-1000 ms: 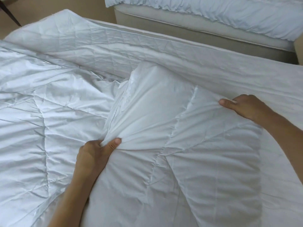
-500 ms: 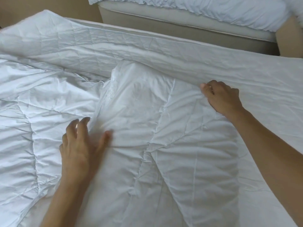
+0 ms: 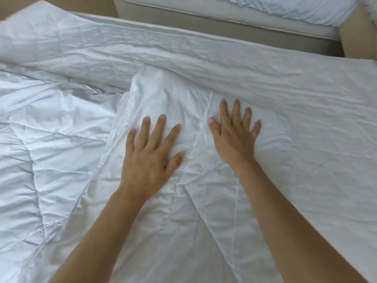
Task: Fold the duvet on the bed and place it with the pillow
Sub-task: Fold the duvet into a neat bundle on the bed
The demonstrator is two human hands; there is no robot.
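Both hands lie flat on a white quilted duvet that covers most of the bed. The left hand rests palm down with its fingers spread and straight, thumb out toward the right, holding nothing; its edges are a little blurred. The right hand rests palm down just beside it, a short gap apart, fingers also spread wide and straight, thumb pointing toward the left hand, holding nothing. Both press on a folded-over layer of the duvet that runs from the lower middle of the view up to a rounded, puffy end just beyond the fingertips. A stitched seam runs up between the two hands, and another seam marks the left edge of this layer, just left of the left hand. To the left, a lower part of the duvet lies crumpled, with quilting lines and many creases. Behind the puffy end a long band of wrinkled white cloth stretches across the bed from left to right; whether it is duvet or sheet cannot be told. Both forearms are bare and enter from the bottom of the view. Beyond the far edge of the bed stands a second bed with a beige base and pale bedding on top, and a strip of tan floor shows between them.
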